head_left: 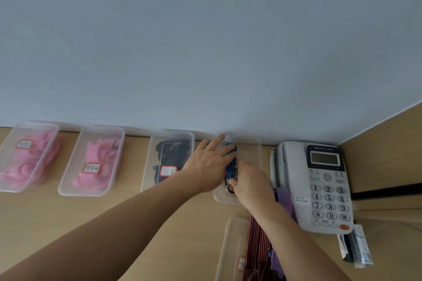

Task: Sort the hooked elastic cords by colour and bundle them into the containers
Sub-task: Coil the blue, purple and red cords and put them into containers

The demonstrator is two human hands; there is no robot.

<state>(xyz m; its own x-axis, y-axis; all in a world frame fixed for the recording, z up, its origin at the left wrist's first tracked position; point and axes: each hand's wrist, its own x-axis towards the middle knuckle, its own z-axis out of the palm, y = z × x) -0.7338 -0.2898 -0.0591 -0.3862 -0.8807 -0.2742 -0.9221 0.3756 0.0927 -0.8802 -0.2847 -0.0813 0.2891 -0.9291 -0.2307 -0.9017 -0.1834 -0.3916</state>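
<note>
A folded blue elastic cord bundle (230, 162) with a metal hook (230, 188) at its near end lies in a clear container (251, 155) against the wall. My left hand (209, 162) lies over the bundle's left side with straight fingers pressing on it. My right hand (251, 180) grips the bundle's near end by the hook. Purple striped cords (285, 203) lie under my right forearm. Red striped cords (258, 248) sit in a clear container (230, 246) near the front.
Along the wall to the left stand three clear labelled containers: two with pink items (27, 157) (93, 162) and one with black items (170, 159). A white desk telephone (319, 187) sits at the right, with packaged items (356, 246) in front of it.
</note>
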